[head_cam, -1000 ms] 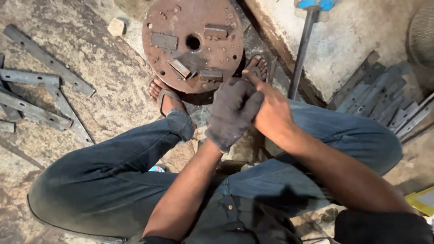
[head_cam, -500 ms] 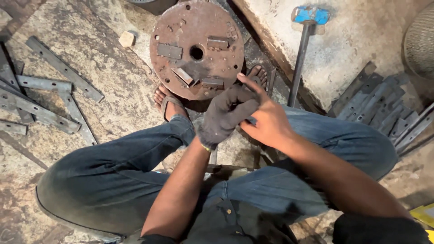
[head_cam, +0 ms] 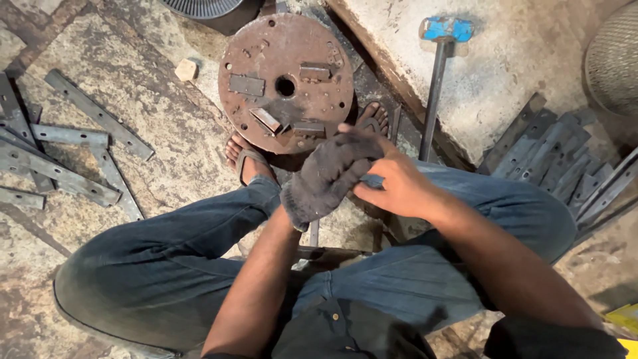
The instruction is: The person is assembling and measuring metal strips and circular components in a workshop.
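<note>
Knit fabric, dark grey and fuzzy, covers our left hand (head_cam: 329, 174): the glove (head_cam: 318, 185) runs from its cuff near our knees up toward the rusty round steel plate (head_cam: 286, 80), fingers aimed at the plate's near edge. Our bare right hand (head_cam: 393, 186) pinches the glove's fingertips, grasping the cloth. Flat grey metal bars (head_cam: 80, 143) lie on the floor's left side.

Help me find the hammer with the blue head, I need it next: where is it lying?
In the head view the hammer lies at upper right on the pale stone slab, blue head away from the person, its dark handle pointing down toward the right hand, just right of the rusty round plate.
</note>
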